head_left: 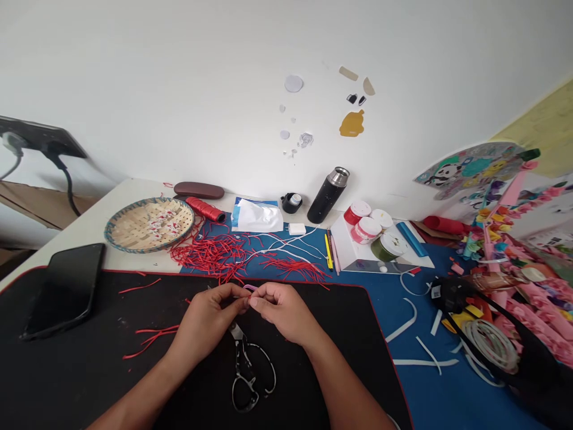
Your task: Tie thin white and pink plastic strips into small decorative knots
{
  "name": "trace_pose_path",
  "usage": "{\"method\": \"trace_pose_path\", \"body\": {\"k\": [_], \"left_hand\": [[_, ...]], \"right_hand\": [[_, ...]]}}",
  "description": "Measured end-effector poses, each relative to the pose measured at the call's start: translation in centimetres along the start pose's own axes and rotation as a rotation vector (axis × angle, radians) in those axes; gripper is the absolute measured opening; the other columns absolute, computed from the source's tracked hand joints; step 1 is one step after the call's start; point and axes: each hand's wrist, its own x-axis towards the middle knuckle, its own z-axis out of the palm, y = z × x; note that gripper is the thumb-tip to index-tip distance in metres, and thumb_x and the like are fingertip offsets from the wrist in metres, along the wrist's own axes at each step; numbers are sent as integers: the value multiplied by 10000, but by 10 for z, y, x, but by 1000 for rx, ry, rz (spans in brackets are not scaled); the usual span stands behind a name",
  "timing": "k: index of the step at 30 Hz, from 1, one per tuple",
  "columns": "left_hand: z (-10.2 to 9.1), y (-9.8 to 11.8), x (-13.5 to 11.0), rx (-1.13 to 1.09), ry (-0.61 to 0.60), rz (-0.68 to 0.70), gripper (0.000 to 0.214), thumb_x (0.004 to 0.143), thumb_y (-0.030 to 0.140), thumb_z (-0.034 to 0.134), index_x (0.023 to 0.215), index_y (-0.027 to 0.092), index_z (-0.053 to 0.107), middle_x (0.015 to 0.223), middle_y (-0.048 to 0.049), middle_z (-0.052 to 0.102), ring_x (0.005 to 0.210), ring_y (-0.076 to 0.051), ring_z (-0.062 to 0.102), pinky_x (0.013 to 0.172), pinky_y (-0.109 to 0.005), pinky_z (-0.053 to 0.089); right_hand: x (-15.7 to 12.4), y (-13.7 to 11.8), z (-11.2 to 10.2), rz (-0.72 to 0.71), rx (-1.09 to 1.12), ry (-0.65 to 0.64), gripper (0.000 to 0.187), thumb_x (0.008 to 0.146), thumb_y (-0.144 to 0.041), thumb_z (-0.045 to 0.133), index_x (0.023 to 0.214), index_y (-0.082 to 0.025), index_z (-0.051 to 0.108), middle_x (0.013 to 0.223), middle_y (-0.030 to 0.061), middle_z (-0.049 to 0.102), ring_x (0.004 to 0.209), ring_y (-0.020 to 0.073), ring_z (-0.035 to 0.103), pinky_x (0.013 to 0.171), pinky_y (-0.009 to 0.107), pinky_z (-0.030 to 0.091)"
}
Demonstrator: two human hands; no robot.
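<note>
Purple strip (249, 288), bent into a small loop, is pinched between the fingertips of the left hand (206, 316) and the right hand (282, 310), the hands being held close together above a black desk mat (89, 310). Metal scissors (245, 370) are laid on the mat just below the hands, and loose red paper strips (150, 340) are scattered beside the left hand. Beyond, a tangled heap of red strips (210, 254) is spread near a woven bamboo tray (149, 224) and a spool of red cord (203, 209). White strips (405, 322) are strewn across a blue mat (380, 286) to the right. A black smartphone (62, 291) is left on the desk mat's far left.
</note>
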Motion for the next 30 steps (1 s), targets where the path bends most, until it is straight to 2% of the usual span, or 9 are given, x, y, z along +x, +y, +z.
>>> {"method": "trace_pose_path", "body": {"k": [5, 10, 15, 19, 24, 30], "left_hand": [[-1, 0, 0, -29, 4, -16, 250, 817, 464, 708, 828, 241, 823, 813, -35, 830, 738, -250, 728, 680, -306, 511], [-2, 1, 0, -3, -12, -17, 254, 826, 457, 691, 821, 243, 826, 786, -31, 820, 726, -249, 721, 666, -308, 492], [-1, 0, 0, 22, -24, -27, 274, 832, 472, 689, 827, 237, 830, 760, -26, 800, 673, -230, 708, 617, -293, 472], [0, 5, 0, 3, -6, -27, 265, 807, 477, 715, 799, 235, 823, 716, -22, 783, 616, -218, 698, 552, -274, 461], [-1, 5, 0, -23, -4, -43, 261, 790, 489, 740, 787, 240, 821, 723, -26, 790, 653, -236, 726, 565, -274, 486], [-2, 0, 2, -41, -36, -65, 280, 796, 482, 721, 813, 221, 823, 753, -45, 801, 694, -245, 733, 614, -284, 490]], "right_hand": [[0, -1, 1, 8, 5, -31, 64, 937, -233, 665, 915, -174, 674, 641, -73, 515, 557, 99, 389, 541, 237, 280], [-1, -2, 4, -61, -184, 87, 46, 939, -192, 647, 929, -178, 689, 693, -53, 595, 593, 107, 478, 568, 235, 340], [-3, -3, 4, -121, -379, 189, 77, 920, -146, 663, 949, -201, 709, 646, -77, 560, 584, 108, 496, 592, 237, 352], [-3, -3, 3, -156, -455, 201, 74, 926, -155, 677, 961, -213, 706, 661, -75, 590, 582, 111, 517, 603, 242, 355], [-4, -4, 3, -168, -540, 213, 81, 936, -157, 687, 978, -223, 709, 661, -68, 607, 580, 123, 536, 606, 250, 357], [-4, -2, 4, -232, -617, 225, 173, 952, -189, 712, 1112, -248, 739, 725, -40, 675, 638, 146, 596, 630, 252, 374]]}}
